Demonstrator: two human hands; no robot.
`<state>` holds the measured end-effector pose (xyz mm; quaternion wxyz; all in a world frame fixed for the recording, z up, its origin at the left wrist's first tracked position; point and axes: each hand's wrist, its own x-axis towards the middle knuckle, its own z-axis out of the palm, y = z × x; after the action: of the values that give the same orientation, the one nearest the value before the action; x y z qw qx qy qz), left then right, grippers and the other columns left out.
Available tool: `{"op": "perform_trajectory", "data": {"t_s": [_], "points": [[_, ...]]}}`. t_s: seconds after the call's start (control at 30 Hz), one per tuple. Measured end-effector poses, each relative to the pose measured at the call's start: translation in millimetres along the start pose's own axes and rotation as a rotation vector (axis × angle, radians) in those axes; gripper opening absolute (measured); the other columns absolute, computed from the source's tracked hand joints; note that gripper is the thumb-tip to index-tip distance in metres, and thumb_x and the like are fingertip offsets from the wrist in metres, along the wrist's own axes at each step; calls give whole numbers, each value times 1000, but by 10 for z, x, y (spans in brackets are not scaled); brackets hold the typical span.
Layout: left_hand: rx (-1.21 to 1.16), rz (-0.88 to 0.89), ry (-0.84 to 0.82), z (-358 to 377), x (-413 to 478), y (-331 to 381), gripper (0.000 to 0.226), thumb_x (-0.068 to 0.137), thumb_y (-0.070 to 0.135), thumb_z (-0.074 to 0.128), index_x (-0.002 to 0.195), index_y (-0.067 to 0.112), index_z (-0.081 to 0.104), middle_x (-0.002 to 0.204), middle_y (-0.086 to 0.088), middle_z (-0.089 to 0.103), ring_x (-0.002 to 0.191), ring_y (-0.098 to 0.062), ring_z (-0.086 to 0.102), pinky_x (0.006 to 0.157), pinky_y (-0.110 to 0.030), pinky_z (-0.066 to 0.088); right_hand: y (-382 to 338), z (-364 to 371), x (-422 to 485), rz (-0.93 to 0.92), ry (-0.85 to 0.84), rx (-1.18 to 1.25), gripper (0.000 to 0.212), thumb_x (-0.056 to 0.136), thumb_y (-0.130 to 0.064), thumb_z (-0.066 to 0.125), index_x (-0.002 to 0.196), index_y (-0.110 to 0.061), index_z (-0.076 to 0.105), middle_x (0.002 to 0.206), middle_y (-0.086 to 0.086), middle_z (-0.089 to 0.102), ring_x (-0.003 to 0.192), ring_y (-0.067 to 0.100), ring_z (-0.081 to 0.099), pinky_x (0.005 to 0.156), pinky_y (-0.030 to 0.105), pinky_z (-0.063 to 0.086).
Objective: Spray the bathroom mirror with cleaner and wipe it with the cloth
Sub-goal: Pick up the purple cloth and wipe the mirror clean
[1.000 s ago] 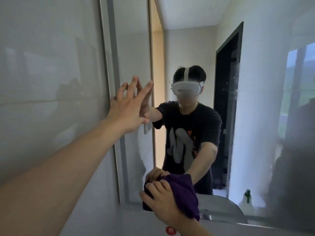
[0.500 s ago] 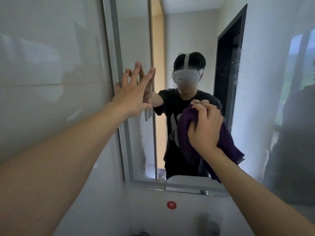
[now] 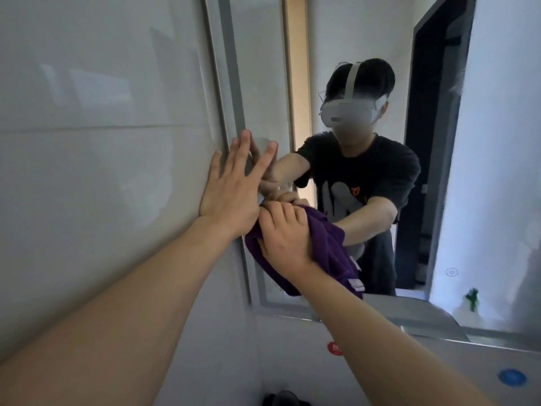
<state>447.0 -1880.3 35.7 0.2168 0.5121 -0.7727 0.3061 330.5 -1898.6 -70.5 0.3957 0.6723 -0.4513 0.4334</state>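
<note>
A white spray bottle [image 3: 470,303] shows reflected, contents unclear. The right hand [image 3: 282,237], fingers curled, presses the bunched purple cloth [image 3: 329,247] to the lower left corner of the mirror [image 3: 497,142]. The left hand [image 3: 231,194], fingers spread, lies flat on glossy tile [image 3: 102,148].

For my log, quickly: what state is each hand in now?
Left hand: open, flat at the mirror edge.
Right hand: holding the purple cloth.
</note>
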Motion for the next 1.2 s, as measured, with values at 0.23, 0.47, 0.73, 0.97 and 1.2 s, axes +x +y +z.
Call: {"op": "perform_trajectory", "data": {"t_s": [0.23, 0.47, 0.73, 0.97, 1.2], "points": [[42, 60, 156, 165, 31, -49, 86, 100, 58, 41, 160, 35, -16, 170, -17, -13, 158, -33, -7, 126, -55, 4, -431, 320, -749, -157, -385, 97, 49, 70, -34, 62, 115, -14, 65, 111, 6, 65, 94, 26, 58, 87, 39, 34], [101, 42, 117, 247, 84, -61, 141, 60, 100, 48, 157, 30, -27, 169, -19, -18, 158, -37, -9, 126, -60, 6, -68, 279, -1571, -476, -522, -49, 29, 84, -28, 54, 111, -23, 66, 104, -5, 66, 90, 18, 62, 91, 38, 34], [119, 37, 129, 264, 92, -61, 140, 61, 98, 49, 160, 27, -20, 169, -21, -15, 158, -38, -8, 124, -58, 1, 869, -456, -1501, -227, -219, -71, 33, 79, -22, 52, 112, -18, 55, 95, 7, 69, 86, 27, 57, 80, 39, 33], [89, 32, 122, 244, 66, -32, 138, 61, 98, 49, 159, 30, -21, 169, -19, -14, 158, -37, -8, 126, -58, 6, 741, -477, -713, 60, -8, -64, 41, 79, -26, 69, 117, -13, 57, 107, 13, 66, 98, 27, 48, 84, 43, 35], [94, 17, 102, 173, 8, -1, 137, 64, 96, 49, 158, 29, -25, 167, -19, -24, 157, -36, -14, 127, -57, 4, 155, -92, -884, -242, -311, -67, 43, 76, -26, 71, 117, -19, 61, 108, 1, 65, 91, 23, 62, 85, 37, 35]]}}
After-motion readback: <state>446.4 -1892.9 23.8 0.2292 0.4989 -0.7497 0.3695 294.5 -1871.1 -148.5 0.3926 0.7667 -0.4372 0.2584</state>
